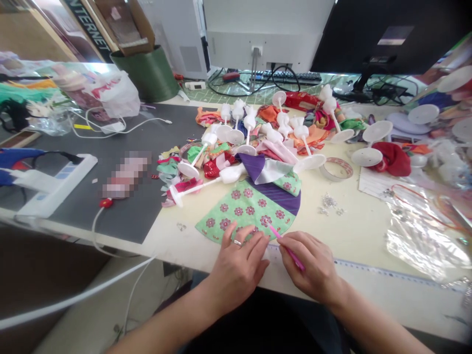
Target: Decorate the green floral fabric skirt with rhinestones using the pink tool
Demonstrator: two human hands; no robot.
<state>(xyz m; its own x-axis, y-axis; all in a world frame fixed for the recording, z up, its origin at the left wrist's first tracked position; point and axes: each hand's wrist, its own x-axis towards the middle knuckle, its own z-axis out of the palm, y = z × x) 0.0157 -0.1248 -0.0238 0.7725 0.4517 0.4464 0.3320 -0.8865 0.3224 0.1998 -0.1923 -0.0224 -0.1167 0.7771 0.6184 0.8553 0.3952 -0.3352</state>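
Observation:
A green cloth skirt piece (243, 209) with pink flower prints is spread near the table's front edge, joined or overlapped by purple striped cloth (283, 196). My left hand (241, 263), wearing a ring, lies with outstretched fingers on the lower edge of the green cloth. In my right hand (311, 265) is a thin pink pen-shaped tool (295, 258), its tip over the cloth's right lower part. A white doll-like form (230, 173) on a round-based stand lies on its side just behind the cloth. Small shiny pieces (329, 204) are heaped to the right.
Several white forms on stands (250, 123) lie among colourful cloth scraps at the back. A tape roll (336, 169), a clear plastic bag (424, 236) and a measuring tape (372, 269) are on the right. Leftward are a power strip (61, 184) and cables. Monitors stand behind.

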